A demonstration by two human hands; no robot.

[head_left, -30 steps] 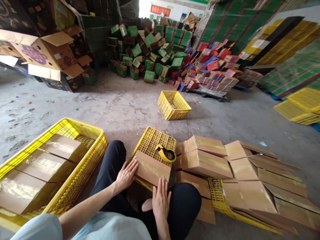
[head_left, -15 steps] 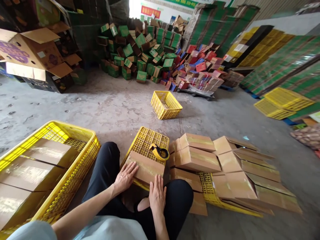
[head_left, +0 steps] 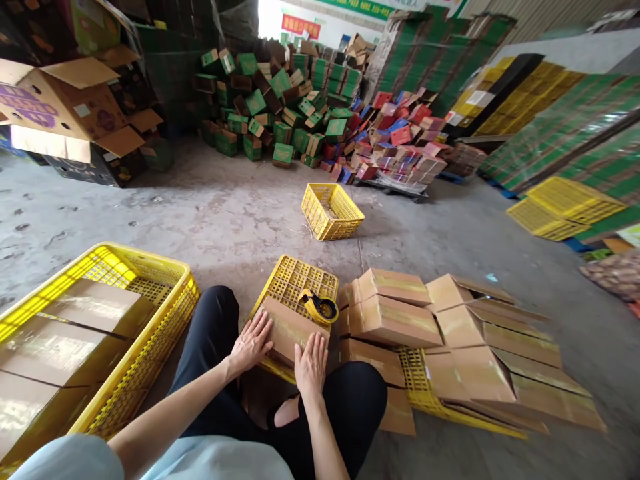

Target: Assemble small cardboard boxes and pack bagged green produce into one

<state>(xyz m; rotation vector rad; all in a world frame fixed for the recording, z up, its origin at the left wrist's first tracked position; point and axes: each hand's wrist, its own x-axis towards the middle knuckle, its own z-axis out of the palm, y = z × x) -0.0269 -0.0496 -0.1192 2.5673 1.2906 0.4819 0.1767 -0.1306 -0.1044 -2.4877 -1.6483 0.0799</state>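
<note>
A brown cardboard box [head_left: 290, 325] with shiny tape on it lies on an upturned yellow crate [head_left: 299, 280] in front of my crossed legs. My left hand [head_left: 253, 344] lies flat on the box's left end with fingers spread. My right hand [head_left: 311, 364] presses flat on its near edge, fingers stretched out. A yellow tape dispenser [head_left: 319, 307] rests on the crate just beyond the box. Neither hand holds anything.
A large yellow crate [head_left: 150, 333] at my left holds several taped boxes. To the right a row of brown boxes [head_left: 395, 317] lies on the floor. A small yellow basket [head_left: 331, 211] stands farther out. Piles of green and red cartons [head_left: 320, 113] fill the back.
My right hand has slid forward onto the box's near edge. The box has shifted slightly left under both hands. The camera view turned a little to the right.
</note>
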